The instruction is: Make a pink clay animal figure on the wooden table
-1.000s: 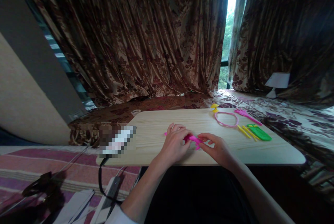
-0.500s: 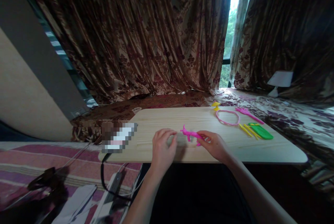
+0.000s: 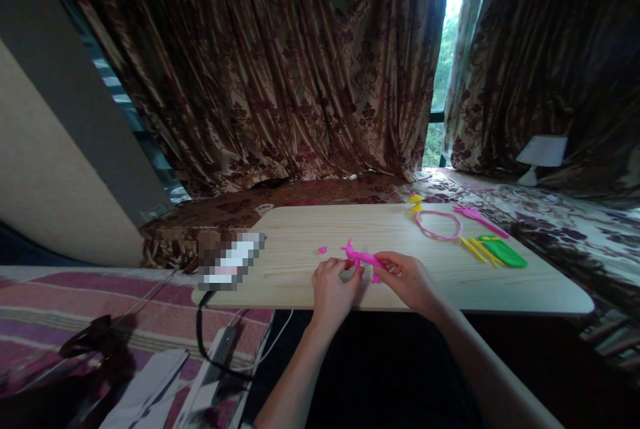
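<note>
A bright pink animal figure (image 3: 367, 258), seemingly modelled from clay, is held just above the light wooden table (image 3: 295, 222). Its head with pointed horns or ears faces left, and its legs hang down. My right hand (image 3: 409, 280) is closed on the rear end, thumb and fingers pinching it. From the left, my left hand (image 3: 334, 289) has thumb and fingertips closed around the front leg, which they partly cover. A small pink lump (image 3: 323, 250) lies on the table just beyond my left hand.
To the right lie a pink ring (image 3: 419, 229), a pink hand-shaped stick (image 3: 480, 219), yellow sticks (image 3: 473, 249) and a green slab (image 3: 505, 253). A yellow piece (image 3: 416, 202) stands at the back edge. A pixelated device (image 3: 233, 261) with a black cable is at the left.
My left hand has moved right and closed on the figure's front leg. The small pink lump now shows on the table. My right hand keeps its hold on the rear.
</note>
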`<state>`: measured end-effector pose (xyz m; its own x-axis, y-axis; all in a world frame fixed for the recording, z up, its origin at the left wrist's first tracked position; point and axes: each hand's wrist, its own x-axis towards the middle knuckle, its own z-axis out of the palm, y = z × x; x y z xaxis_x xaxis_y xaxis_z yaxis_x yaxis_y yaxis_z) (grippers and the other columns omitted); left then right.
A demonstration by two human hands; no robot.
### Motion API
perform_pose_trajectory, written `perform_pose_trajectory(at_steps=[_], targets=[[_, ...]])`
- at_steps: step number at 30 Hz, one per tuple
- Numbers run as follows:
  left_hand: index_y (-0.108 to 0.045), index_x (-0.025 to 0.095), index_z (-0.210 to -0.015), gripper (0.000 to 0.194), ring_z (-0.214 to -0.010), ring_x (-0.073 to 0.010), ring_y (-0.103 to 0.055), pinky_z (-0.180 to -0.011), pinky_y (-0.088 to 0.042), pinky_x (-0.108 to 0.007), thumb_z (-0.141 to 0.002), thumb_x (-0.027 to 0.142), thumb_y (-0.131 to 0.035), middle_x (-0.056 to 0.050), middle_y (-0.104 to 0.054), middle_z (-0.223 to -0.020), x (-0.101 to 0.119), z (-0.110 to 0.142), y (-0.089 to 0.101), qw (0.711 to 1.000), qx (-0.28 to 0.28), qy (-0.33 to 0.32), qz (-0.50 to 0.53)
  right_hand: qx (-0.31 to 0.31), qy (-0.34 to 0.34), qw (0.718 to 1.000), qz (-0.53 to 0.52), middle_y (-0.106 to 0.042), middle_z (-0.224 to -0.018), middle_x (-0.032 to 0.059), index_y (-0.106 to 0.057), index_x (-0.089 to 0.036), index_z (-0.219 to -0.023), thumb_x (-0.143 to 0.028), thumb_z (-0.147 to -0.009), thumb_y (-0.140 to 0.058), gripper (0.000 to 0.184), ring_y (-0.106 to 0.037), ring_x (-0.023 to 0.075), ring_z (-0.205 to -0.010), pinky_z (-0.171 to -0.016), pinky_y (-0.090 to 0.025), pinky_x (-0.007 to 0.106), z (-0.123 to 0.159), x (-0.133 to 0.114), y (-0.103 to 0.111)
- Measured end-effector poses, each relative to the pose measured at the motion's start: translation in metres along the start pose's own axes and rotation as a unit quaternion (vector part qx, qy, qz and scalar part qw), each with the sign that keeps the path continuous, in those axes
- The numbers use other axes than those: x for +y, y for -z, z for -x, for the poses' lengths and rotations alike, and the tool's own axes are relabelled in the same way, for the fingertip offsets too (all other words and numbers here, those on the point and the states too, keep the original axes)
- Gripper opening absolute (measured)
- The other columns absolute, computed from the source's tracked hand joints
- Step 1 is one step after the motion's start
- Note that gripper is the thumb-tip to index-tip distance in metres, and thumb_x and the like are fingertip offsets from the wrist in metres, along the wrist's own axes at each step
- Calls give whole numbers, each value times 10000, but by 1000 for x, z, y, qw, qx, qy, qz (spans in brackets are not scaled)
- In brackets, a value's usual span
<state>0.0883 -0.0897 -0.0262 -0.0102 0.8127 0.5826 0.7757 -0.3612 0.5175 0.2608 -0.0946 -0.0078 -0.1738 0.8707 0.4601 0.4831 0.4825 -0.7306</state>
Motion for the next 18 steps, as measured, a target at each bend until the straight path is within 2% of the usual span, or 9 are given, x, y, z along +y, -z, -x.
perform_pose_trajectory(at_steps=[9,18], targets=[[-722,207,-844,218,-836,-199,-611,-787,-430,-334,-842,327,-541,-45,-688,-802,-4,0,1,1000,-17,-12,1,-19,7,1000,-4,-733,-824,12,-684,-232,-1011,-263,-842,-542,223,-676,166,-745,-670,-518,262,2,-6,-1],[-719,219,-809,194,-828,-208,-605,-786,-414,-345,-826,313,-550,-47,-682,-786,-5,0,5,999,-38,-23,-24,-32,20,998,50,-733,-913,36,-695,-231,-1016,-275,-834,-555,234,-670,188,-815,-706,-509,280,0,0,5]])
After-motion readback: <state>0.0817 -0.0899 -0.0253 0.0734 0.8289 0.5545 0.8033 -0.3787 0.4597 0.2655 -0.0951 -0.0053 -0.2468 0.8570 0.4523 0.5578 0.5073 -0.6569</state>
